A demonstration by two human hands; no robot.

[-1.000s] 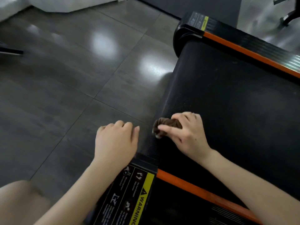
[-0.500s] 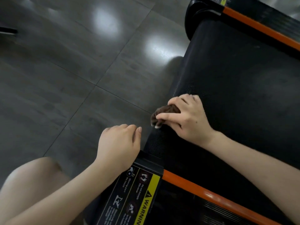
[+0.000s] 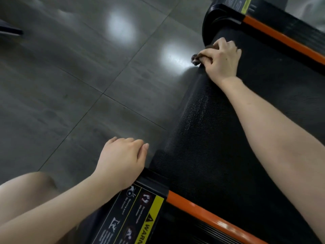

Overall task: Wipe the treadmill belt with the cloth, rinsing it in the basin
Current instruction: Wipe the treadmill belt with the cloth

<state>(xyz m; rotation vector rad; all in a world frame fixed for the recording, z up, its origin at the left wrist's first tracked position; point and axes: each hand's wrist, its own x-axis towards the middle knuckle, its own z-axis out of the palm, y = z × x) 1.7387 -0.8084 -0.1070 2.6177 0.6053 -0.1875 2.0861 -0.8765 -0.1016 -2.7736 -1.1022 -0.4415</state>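
Note:
The black treadmill belt point(image 3: 219, 138) runs from lower middle to upper right. My right hand point(image 3: 220, 59) grips a small brown cloth point(image 3: 196, 59) and presses it on the belt's rear edge, close to the far black end cap point(image 3: 218, 16). Only a bit of the cloth shows past my fingers. A faint wet streak lies on the belt behind my arm. My left hand point(image 3: 123, 161) rests with loosely curled fingers at the near end cap, holding nothing. No basin is in view.
Orange side rails point(image 3: 281, 37) edge the belt on both sides. A warning label point(image 3: 140, 219) covers the near end cap. Grey floor tiles point(image 3: 79, 76) spread to the left. My knee point(image 3: 26, 187) shows at lower left. A dark object point(image 3: 10, 29) lies at far left.
My right hand has slid the cloth along the belt's rear edge from near the left hand to the far end cap. The left hand has stayed put.

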